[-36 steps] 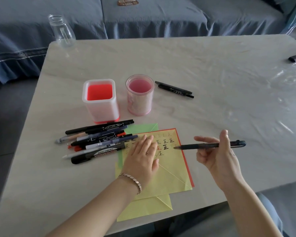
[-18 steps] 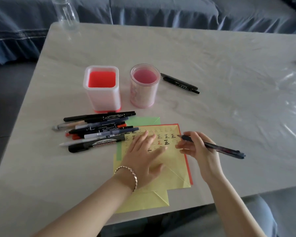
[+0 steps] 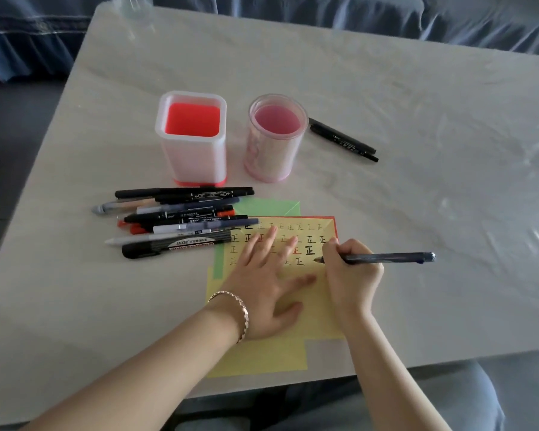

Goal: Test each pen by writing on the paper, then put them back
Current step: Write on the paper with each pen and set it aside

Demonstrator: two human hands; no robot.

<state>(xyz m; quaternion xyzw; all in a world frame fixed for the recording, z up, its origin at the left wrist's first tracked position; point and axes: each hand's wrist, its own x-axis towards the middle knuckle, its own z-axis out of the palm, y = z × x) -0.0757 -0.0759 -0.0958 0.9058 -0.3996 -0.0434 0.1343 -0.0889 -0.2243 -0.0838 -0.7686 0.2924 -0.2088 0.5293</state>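
My right hand [image 3: 350, 275] grips a dark blue pen [image 3: 389, 258] with its tip down on the yellow paper [image 3: 296, 287], beside rows of written characters. My left hand [image 3: 266, 281] lies flat on that paper with fingers spread, pressing it to the table. Several pens and markers [image 3: 181, 220] lie in a pile left of the paper. Behind them stand a square red-and-white pen holder [image 3: 192, 138] and a round pink pen holder [image 3: 274, 138], both with no pens showing inside. Two black pens [image 3: 343, 140] lie right of the round holder.
Green paper [image 3: 268, 206] and a further yellow sheet [image 3: 262, 359] stick out from under the written sheet. A clear glass jar [image 3: 134, 4] stands at the table's far left corner. The pale table [image 3: 417, 119] has its near edge just below my wrists; blue fabric lies beyond.
My right hand turned the pen from level in the air down to the paper, its tip now touching beside the characters. My left hand stayed flat on the sheet. The view tilted downward.
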